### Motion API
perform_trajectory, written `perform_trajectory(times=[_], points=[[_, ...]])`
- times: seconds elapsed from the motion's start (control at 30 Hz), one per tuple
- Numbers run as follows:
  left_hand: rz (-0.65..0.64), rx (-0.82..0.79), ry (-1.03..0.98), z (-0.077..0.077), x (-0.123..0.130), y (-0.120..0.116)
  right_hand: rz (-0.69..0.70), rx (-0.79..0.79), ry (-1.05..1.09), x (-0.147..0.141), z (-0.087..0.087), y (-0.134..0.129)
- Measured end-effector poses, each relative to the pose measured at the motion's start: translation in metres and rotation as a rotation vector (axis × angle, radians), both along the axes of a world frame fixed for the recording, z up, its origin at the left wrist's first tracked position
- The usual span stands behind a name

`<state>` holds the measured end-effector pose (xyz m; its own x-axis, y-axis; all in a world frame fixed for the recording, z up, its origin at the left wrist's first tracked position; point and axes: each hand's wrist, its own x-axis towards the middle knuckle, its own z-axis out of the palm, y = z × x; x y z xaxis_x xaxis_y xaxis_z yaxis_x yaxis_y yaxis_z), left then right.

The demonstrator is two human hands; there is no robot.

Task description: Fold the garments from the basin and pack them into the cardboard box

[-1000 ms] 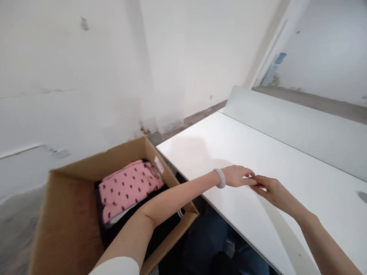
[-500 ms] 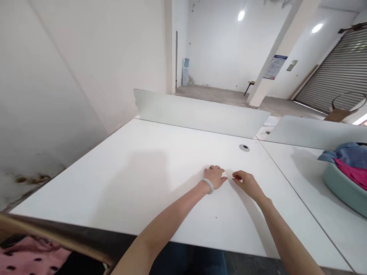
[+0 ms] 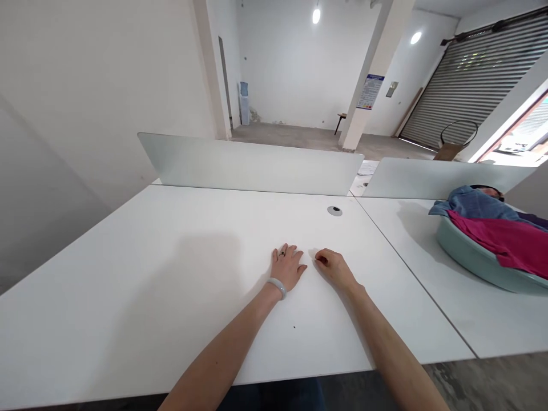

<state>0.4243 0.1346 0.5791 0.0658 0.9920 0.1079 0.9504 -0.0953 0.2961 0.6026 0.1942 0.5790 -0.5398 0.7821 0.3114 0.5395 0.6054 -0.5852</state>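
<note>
My left hand (image 3: 287, 267) lies palm down on the white desk (image 3: 205, 217), its fingers spread, holding nothing. It wears a dark ring and a pale bangle (image 3: 278, 288) at the wrist. Just to its right, my right hand (image 3: 334, 267) rests on its side on the desktop with thumb and fingers curled together. I see nothing between those fingertips. The two hands are close but apart. A small dark speck (image 3: 294, 327) marks the desk nearer to me.
Frosted dividers (image 3: 252, 165) run along the desk's far edge. Beyond my right hand is a cable hole (image 3: 334, 210). At the right, a pale green basin (image 3: 466, 251) holds blue and magenta cloth (image 3: 505, 240). A seam (image 3: 411, 265) separates two desktops.
My view has turned to the right, so more of the basin shows. My right hand's thumb and fingertips have come closer together. My left hand stays flat.
</note>
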Motion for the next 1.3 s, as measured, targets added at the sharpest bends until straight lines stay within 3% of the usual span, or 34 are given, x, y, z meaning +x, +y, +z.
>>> perform_trajectory(times=[0.4,0.6,0.73,0.93,1.0,1.07,1.17,1.3], points=[[0.024,-0.004,0.111,0.004,0.009,0.003,-0.014,0.015,0.004,-0.002,-0.003,0.0],[-0.094,0.038,0.123,0.019,0.04,0.023,-0.055,0.081,-0.051,0.015,0.011,0.003],[-0.255,0.074,0.117,0.037,0.091,0.044,-0.23,0.117,-0.114,0.08,0.038,0.024],[-0.6,0.069,0.052,0.065,0.202,0.077,-0.761,0.187,-0.224,0.257,0.102,0.058],[-0.685,0.039,0.038,0.072,0.24,0.086,-0.953,0.219,-0.358,0.311,0.114,0.065],[-0.728,0.001,0.036,0.076,0.274,0.094,-0.998,0.173,-0.513,0.349,0.117,0.07],[-0.75,-0.056,0.022,0.078,0.312,0.102,-0.919,0.076,-0.656,0.374,0.111,0.08],[-0.741,-0.085,-0.017,0.074,0.335,0.111,-0.922,0.044,-0.73,0.369,0.099,0.096]])
